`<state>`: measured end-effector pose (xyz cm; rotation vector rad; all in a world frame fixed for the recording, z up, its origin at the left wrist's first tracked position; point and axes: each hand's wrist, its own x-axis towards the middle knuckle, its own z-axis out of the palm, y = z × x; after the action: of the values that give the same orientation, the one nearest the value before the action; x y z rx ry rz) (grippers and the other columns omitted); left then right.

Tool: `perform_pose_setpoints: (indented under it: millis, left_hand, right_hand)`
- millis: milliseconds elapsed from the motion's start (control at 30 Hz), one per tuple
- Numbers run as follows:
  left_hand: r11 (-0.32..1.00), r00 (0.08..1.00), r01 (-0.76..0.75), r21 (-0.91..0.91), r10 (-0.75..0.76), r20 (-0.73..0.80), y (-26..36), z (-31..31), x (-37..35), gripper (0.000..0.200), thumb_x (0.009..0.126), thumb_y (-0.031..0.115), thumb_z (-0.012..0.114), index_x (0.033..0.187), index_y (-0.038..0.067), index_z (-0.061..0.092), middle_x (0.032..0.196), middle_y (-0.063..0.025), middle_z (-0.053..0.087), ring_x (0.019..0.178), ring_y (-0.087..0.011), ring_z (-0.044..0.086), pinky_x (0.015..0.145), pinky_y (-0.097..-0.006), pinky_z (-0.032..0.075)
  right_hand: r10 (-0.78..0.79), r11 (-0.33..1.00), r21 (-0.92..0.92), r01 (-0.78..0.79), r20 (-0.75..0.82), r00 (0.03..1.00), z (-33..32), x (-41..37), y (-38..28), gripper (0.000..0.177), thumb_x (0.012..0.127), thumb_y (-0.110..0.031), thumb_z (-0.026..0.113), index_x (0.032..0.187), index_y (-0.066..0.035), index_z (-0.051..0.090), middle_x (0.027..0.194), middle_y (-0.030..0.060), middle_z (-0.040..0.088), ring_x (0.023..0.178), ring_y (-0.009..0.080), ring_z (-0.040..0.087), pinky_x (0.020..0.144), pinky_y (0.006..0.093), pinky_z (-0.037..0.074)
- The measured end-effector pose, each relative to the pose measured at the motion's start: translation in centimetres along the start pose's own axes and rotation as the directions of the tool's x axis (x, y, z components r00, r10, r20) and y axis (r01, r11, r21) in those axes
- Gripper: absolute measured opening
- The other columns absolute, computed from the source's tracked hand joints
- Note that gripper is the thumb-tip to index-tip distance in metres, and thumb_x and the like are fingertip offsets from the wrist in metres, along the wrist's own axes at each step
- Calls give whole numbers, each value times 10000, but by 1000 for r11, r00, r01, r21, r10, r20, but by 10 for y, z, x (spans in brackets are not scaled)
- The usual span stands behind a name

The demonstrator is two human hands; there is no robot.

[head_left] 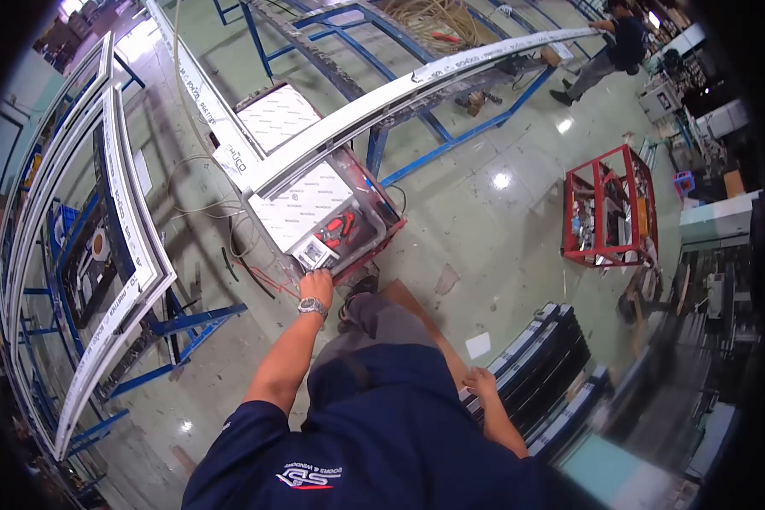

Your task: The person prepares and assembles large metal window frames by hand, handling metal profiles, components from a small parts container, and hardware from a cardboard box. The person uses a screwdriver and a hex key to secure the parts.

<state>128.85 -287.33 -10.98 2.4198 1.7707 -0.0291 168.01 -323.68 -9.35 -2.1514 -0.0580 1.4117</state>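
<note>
My left hand [316,284], with a metal watch at the wrist, reaches down to the near corner of a tool cart. Its fingers are bent against the near edge of a small white box [316,254] with metal parts in it. Beside that box, a clear-sided tray [372,228] holds red-and-black tools [337,231]. White printed sheeting [306,200] covers the cart top. My right hand [482,382] hangs low at my side with curled fingers, near a brown board [421,319]; whether it holds anything is hidden.
A white frame corner [245,166] crosses above the cart, supported by blue stands [425,161]. More white frames [127,229] stand at left. Dark profiles [540,348] are stacked at right. A red cart [610,208] and another person [616,42] are farther off.
</note>
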Motion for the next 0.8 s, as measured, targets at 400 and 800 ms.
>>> perform_pose_setpoints:
  millis: [400,800]
  left_hand:
    - [995,997,34,-90,-40,-61,40,28,-50,101,863,133,566,877,106,662,890,-100,689,886,-262,676,760,-399,527]
    - [975,969,221,-31,-216,118,61,14,-45,135,882,129,563,950,76,667,1032,-141,645,1013,-343,600,836,-468,494]
  right_hand:
    - [-91,993,-73,93,26,995,-38,17,-17,353,974,-252,616,1218,2,586,972,141,672,763,243,699,546,300,521]
    - [-33,989,-142,40,46,998,-93,78,-74,416,970,-345,616,1241,-29,627,1051,118,692,871,226,702,743,362,536]
